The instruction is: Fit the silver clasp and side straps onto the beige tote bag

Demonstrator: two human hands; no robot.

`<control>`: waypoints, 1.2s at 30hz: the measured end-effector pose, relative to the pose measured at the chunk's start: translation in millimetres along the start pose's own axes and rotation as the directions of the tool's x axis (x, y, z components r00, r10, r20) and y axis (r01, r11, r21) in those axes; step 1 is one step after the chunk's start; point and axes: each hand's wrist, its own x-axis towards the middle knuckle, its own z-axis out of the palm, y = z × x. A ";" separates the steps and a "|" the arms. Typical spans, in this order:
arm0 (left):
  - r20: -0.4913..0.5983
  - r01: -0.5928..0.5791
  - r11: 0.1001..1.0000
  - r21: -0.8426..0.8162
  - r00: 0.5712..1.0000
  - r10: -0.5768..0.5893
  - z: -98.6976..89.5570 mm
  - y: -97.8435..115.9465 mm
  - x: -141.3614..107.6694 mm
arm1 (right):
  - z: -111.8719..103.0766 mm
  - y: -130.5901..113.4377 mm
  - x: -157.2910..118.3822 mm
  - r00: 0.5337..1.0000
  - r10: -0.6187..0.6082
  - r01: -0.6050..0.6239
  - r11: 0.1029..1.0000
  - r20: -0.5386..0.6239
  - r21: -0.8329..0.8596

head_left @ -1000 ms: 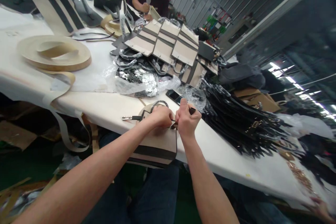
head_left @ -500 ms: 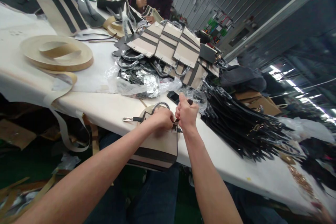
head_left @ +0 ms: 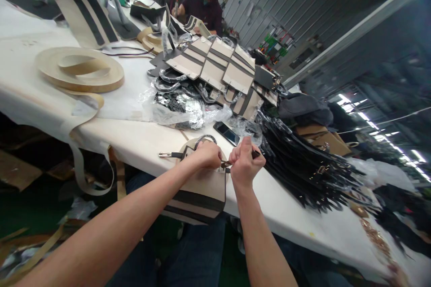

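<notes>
A beige handbag panel [head_left: 203,184] with dark stripes lies at the table's front edge, its lower part hanging over my lap. My left hand [head_left: 209,154] is closed on its upper edge. In my right hand [head_left: 245,163], closed in a fist, is a dark-handled tool [head_left: 256,154]. Its metal tip meets the panel's upper right corner, close to my left fingers; its exact kind is hidden by the fist. A wrapped handle [head_left: 206,137] curves up behind my left hand. A dark strap with a metal clasp [head_left: 164,155] sticks out to the left.
A phone [head_left: 226,133] lies just beyond my hands. Behind it are a plastic bag of metal pieces [head_left: 183,108] and stacked striped panels [head_left: 215,69]. Black straps [head_left: 296,166] heap up at right. A tape roll [head_left: 81,69] sits left. A co-worker [head_left: 204,9] sits across the table.
My right hand has swung down and to the right, tilting the tool flatter and uncovering more of the phone. My left hand stays on the panel. The co-worker's raised hand has moved left and down.
</notes>
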 end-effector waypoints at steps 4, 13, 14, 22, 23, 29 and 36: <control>-0.006 -0.025 1.000 -0.004 1.000 0.025 4.1 -4.5 4.0 | 3.3 8.7 -7.0 1.000 -0.010 0.010 0.994 0.002 -0.107; -0.147 -0.110 0.993 -0.038 0.984 0.103 -5.0 -0.1 -32.1 | 0.1 10.1 -11.3 1.000 -0.003 0.001 0.992 -0.015 -0.127; -0.171 -0.151 0.987 -0.063 0.976 0.138 -10.5 -2.1 -39.9 | -0.2 9.3 -11.3 1.000 -0.013 0.012 0.991 -0.006 -0.134; -0.525 -0.207 0.959 -0.193 0.847 0.077 -45.7 -68.3 -77.2 | -6.3 9.6 -7.8 0.995 0.033 -0.028 0.998 0.096 -0.052; -0.530 -0.170 0.964 -0.205 0.847 0.036 -44.0 -78.4 -78.5 | -7.0 10.2 -5.7 0.993 0.058 -0.060 0.998 0.102 0.018; -0.445 -0.119 0.945 -0.305 0.895 -0.030 -11.5 -111.9 -79.5 | -5.6 -0.9 6.4 0.979 0.113 -0.143 0.974 0.173 0.174; -0.376 -0.109 0.881 -0.461 0.923 -0.082 9.8 -117.8 -62.4 | 40.6 -24.1 -13.5 0.989 0.072 -0.120 0.906 0.131 0.406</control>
